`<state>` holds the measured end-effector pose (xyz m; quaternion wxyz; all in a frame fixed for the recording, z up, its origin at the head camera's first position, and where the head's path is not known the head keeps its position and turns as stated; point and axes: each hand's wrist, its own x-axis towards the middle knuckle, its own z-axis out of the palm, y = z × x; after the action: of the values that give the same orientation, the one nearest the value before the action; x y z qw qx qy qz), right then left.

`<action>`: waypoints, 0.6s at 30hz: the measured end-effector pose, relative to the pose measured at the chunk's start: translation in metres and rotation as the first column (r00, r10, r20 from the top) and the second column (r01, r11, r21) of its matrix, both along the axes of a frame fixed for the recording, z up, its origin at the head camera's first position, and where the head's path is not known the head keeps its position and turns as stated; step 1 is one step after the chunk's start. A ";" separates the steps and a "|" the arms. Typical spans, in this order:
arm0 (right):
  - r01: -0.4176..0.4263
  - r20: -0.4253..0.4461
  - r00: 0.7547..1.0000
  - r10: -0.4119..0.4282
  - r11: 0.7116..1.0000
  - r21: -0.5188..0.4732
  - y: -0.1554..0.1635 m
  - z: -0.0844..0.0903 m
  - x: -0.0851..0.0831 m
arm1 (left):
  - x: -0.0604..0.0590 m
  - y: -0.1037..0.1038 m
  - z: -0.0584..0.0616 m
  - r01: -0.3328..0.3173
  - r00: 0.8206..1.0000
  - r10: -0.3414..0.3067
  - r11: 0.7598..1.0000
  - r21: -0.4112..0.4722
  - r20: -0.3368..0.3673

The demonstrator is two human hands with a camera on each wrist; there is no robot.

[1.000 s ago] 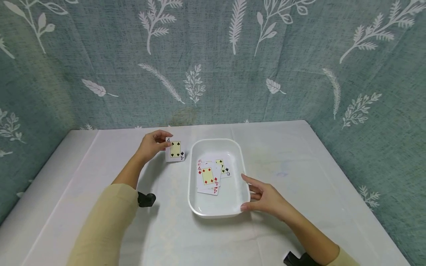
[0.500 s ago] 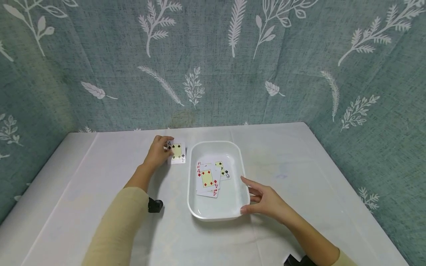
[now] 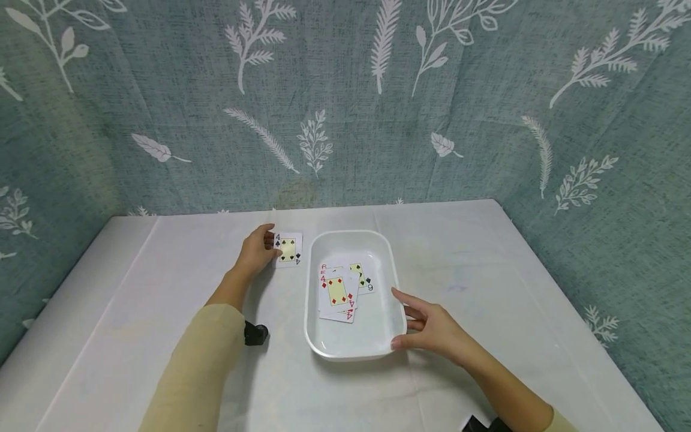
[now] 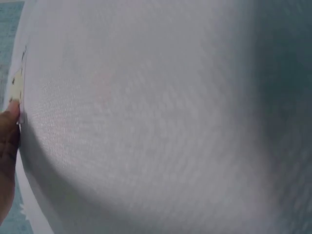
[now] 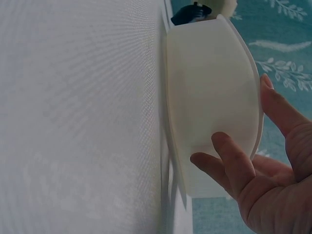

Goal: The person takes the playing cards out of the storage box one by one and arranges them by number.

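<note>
Nearest you, your right hand (image 3: 432, 327) rests against the near right corner of the white plastic tray (image 3: 396, 282). Your thumb lies along the tray's front rim and your fingers reach up its right side. The right wrist view shows your fingers (image 5: 234, 165) lightly bent against the tray's outer wall (image 5: 209, 107), touching it rather than wrapped round it, so the hand is relaxed and holds nothing.

Inside the tray lies a small loose heap of playing cards. On top is a four of diamonds (image 3: 337, 291), face up, and another red card (image 3: 345, 313) pokes out from under its near edge. A black spade card (image 3: 360, 275) peeks out on the far right side of the heap. The cards sit in the far half of the tray, and its near half shows bare white floor.

A little farther off and left of the tray, your left hand (image 3: 256, 252) is on the white tablecloth (image 3: 486, 264). Its fingertips pinch the left edge of a four of spades (image 3: 288, 249). That card lies face up and flat or nearly flat on the cloth, just beside the tray's far left corner but outside it. The left wrist view shows only blurred cloth and a sliver of your hand (image 4: 7, 146) at the edge of the picture.

Behind the table hangs a teal curtain (image 3: 345, 90) printed with white leaf sprigs.
</note>
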<state>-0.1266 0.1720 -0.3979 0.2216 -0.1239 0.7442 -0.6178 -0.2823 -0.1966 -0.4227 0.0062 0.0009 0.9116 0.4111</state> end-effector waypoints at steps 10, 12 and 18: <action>0.009 0.000 1.000 -0.009 1.000 0.015 0.000 -0.002 0.000 | 0.008 -0.003 0.000 -0.005 1.000 0.005 1.000 0.013 0.009; 0.012 0.000 1.000 -0.012 1.000 0.017 0.000 -0.002 0.000 | 0.010 -0.006 0.000 0.031 0.999 -0.032 0.999 0.034 0.021; 0.010 -0.001 1.000 -0.010 1.000 0.020 0.000 0.000 0.000 | 0.013 -0.008 0.003 0.127 0.992 -0.128 0.989 0.072 0.004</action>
<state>-0.1262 0.1717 -0.3978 0.2195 -0.1181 0.7512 -0.6112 -0.2694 -0.2047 -0.4195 0.0364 0.0575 0.8943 0.4423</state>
